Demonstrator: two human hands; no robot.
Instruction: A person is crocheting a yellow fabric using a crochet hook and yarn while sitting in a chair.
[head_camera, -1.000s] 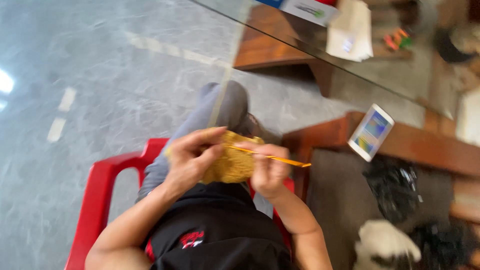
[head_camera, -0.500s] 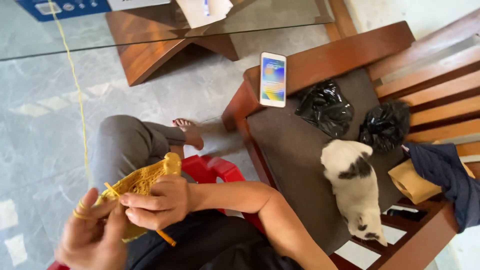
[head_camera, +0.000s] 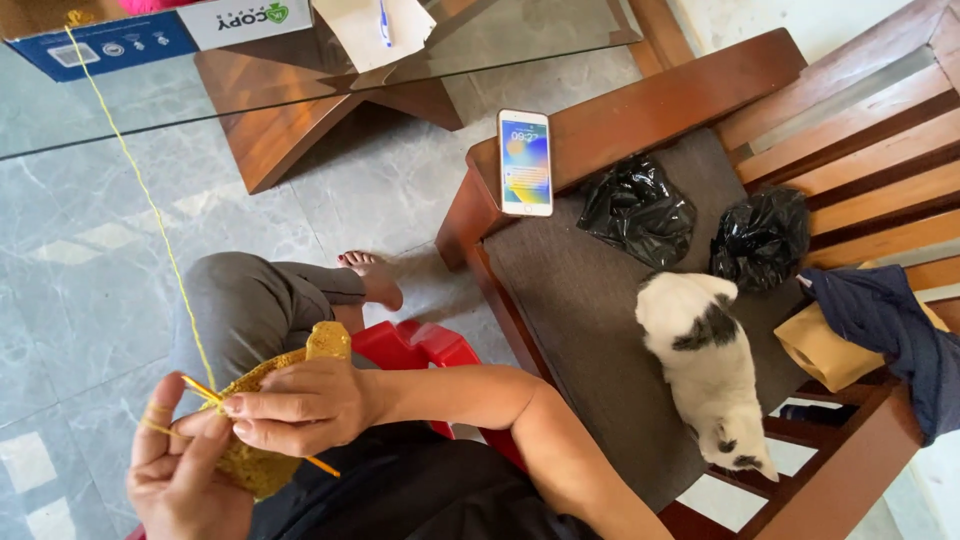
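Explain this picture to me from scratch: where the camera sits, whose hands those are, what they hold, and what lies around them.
There is no machine here. The camera is worn on a person's head and looks down, so you see their own arms, lap and bare foot from above. The person sits on a red plastic chair.

The left hand and right hand work together on a yellow crocheted piece. The right hand grips a thin yellow crochet hook. A yellow yarn strand runs up from the work toward a cardboard box on a glass-topped table.

To the right stands a wooden bench. A smartphone lies on its arm. On the seat lie two black plastic bags, a white and black cat, and dark blue cloth.
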